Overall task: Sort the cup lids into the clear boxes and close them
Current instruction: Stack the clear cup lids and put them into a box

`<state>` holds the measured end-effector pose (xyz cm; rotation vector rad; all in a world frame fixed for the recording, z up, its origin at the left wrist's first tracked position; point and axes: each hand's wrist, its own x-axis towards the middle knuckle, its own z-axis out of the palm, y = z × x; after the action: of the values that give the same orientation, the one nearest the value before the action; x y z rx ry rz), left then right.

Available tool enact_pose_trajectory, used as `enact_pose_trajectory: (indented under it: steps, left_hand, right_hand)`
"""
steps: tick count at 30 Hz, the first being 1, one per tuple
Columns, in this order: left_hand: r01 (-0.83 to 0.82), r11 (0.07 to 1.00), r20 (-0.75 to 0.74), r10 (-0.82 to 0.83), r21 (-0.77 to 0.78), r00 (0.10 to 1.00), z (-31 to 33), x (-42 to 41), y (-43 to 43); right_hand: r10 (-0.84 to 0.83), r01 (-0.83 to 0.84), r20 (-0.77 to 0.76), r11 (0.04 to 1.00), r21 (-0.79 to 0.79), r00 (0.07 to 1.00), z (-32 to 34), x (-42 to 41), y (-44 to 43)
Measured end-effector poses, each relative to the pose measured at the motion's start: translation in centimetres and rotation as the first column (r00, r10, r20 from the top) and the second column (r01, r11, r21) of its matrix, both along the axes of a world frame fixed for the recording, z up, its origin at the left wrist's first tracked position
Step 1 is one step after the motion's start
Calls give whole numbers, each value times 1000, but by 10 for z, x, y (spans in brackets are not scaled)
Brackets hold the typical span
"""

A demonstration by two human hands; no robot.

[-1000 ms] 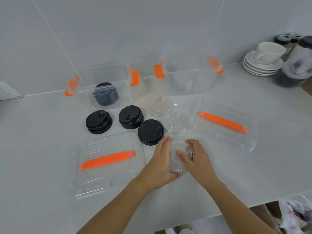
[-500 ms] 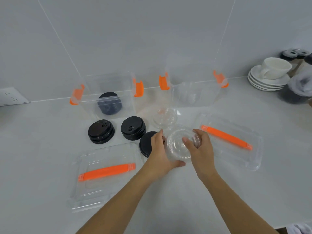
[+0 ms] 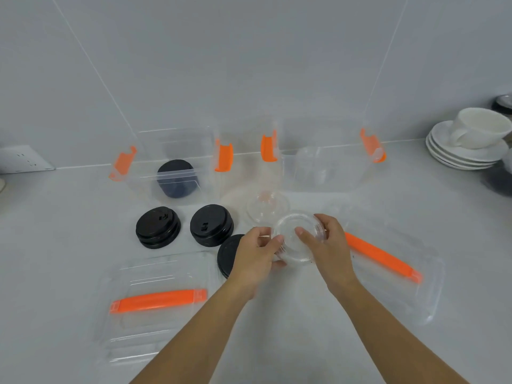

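Both hands hold a stack of clear cup lids [image 3: 297,235] above the counter, my left hand [image 3: 256,254] on its left edge and my right hand [image 3: 327,242] on its right. More clear lids [image 3: 264,206] sit just behind. Three piles of black lids lie to the left: one [image 3: 158,227], a second [image 3: 212,224], and a third [image 3: 228,256] partly hidden by my left hand. The left clear box [image 3: 177,139] with orange clips holds black lids [image 3: 177,178]. The right clear box [image 3: 324,173] holds clear lids. Two box covers with orange handles lie flat: one near left [image 3: 155,300], one right [image 3: 388,273].
A stack of white saucers [image 3: 465,155] with a white cup [image 3: 479,127] stands at the far right, beside dark containers [image 3: 498,178]. A wall socket [image 3: 22,159] is at the far left. The tiled wall runs right behind the boxes.
Both hands have lifted the clear lid stack from the near counter and carried it away from me, toward the boxes. The view has tilted upward.
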<state>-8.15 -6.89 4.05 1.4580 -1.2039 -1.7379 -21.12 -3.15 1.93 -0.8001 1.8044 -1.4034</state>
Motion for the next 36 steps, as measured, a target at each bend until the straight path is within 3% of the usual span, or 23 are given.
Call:
enact_pose_trajectory:
  steps: [10,20,25,32,36]
  left_hand:
    - [-141,990,208,143,-23,968,-11,-13,-10]
    - [-113,990,427,140,-89,894,-8,-24,-7]
    - [-63,989,471,118,-131,874,-13,-24,-7]
    - [-27,990,516,96,-140,851,-14,-29,-2]
    - [-18,992,506,78,-122,859,-14,-33,-3]
  right_hand:
    - [256,-251,-21,959,128,967,-4,-27,-25]
    - [375,-352,-94,915,197,922,-9,-31,-37]
    - [420,-373,-153,890,263,895,-11,-32,-40]
    - [566,-432,-262,794,428,781,-23,-33,-51]
    - [594,-422,-256,757,499,763,-25,-31,-56]
